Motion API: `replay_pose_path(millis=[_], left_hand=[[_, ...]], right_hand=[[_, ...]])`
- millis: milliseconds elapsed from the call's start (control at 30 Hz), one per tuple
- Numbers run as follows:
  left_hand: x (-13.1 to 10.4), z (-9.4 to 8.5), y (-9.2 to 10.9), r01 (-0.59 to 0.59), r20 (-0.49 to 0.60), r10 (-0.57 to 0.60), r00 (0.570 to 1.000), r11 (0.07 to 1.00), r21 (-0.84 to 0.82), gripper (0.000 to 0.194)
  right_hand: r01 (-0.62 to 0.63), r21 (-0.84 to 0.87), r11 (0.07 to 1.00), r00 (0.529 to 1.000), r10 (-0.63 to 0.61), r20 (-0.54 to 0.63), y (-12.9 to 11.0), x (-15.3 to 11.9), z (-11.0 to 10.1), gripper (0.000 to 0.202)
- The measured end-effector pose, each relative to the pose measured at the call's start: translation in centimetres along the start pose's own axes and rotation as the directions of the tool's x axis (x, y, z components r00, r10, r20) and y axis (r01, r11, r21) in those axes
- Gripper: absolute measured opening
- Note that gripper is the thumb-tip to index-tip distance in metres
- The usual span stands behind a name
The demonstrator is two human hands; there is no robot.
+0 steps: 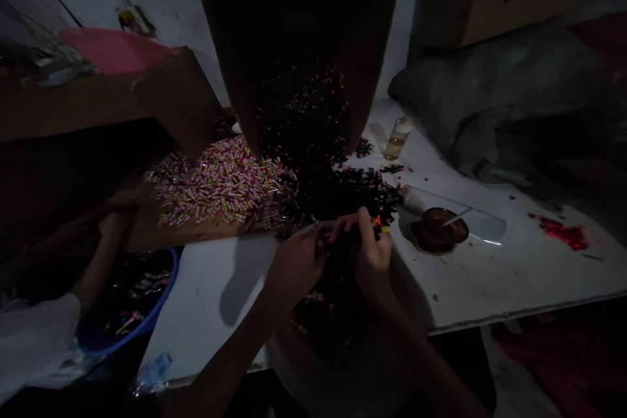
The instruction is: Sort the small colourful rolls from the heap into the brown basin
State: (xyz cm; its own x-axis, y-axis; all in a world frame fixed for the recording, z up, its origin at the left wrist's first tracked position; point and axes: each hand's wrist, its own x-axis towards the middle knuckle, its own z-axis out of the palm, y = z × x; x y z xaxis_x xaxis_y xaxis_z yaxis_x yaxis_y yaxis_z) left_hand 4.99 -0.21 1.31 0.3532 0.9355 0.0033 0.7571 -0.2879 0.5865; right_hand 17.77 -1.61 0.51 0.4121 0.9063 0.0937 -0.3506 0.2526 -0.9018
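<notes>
My left hand (296, 268) and my right hand (375, 255) are close together over a round basin (289, 366) holding dark pieces and a few colourful ones. The fingers of my left hand are curled in, pinching something too dark to make out. Across from it, my right hand is bent with its thumb raised, and what its fingers grip is hidden. Just beyond my fingertips lies a heap of small black pieces (357, 192), with an orange and yellow bit (381, 223) beside my right hand. To the left is a pile of small pink striped pieces (220, 183).
A tipped cardboard box (220, 59) holds more dark pieces. On the right stand a small bottle (397, 138) and a bowl of brown liquid (443, 227) with a stick, near red scraps (563, 232). At left, another person's arm (100, 261) is beside a blue tub (166, 294).
</notes>
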Motion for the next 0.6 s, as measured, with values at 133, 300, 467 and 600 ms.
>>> replay_pose_path(millis=[133,300,467,600], left_hand=[[0.2,0.5,-0.6,-0.031,-0.042,0.028,0.999,0.998,-0.062,0.029],[0.5,1.3,-1.0,-0.011,-0.032,0.004,0.999,0.972,-0.235,0.031],[0.3,1.6,-0.8,-0.088,-0.088,0.049,0.995,0.852,-0.516,0.022],[0.2,2.1,-1.5,-0.028,-0.071,-0.023,0.997,0.771,-0.636,0.017]], right_hand=[[0.005,-0.008,1.000,1.000,-0.005,-0.006,0.2,-0.1,0.0,0.043],[-0.014,0.012,1.000,0.999,0.014,-0.040,-0.3,0.5,0.1,0.045],[-0.052,0.036,0.998,0.997,0.054,-0.047,-0.8,1.4,-0.3,0.043],[-0.056,0.111,0.992,0.991,0.069,-0.116,-1.9,1.8,-1.8,0.041]])
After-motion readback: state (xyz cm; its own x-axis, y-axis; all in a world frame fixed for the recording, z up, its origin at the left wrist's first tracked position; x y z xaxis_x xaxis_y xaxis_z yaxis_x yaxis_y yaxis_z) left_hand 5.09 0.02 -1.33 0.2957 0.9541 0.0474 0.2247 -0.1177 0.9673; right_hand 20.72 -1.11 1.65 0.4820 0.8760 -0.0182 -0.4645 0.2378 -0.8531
